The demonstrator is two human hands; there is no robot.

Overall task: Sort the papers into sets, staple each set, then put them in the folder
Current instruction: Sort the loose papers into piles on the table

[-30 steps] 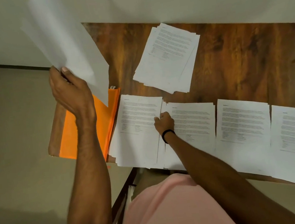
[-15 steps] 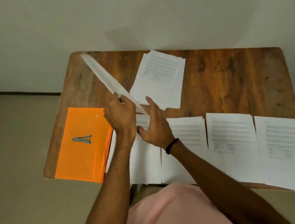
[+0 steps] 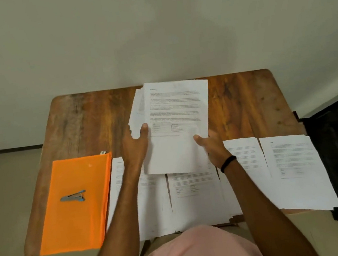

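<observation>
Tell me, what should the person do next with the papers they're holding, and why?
Probably lift the top sheet off the held stack and lay it on its matching pile. The left hand and right hand both grip that stack, four piles lie in a row near the edge, and the stapler sits untouched on the orange folder, so sorting seems unfinished.

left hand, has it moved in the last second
Yes. The left hand moved right, from over the orange folder, and now holds the paper stack with the right hand.
</observation>
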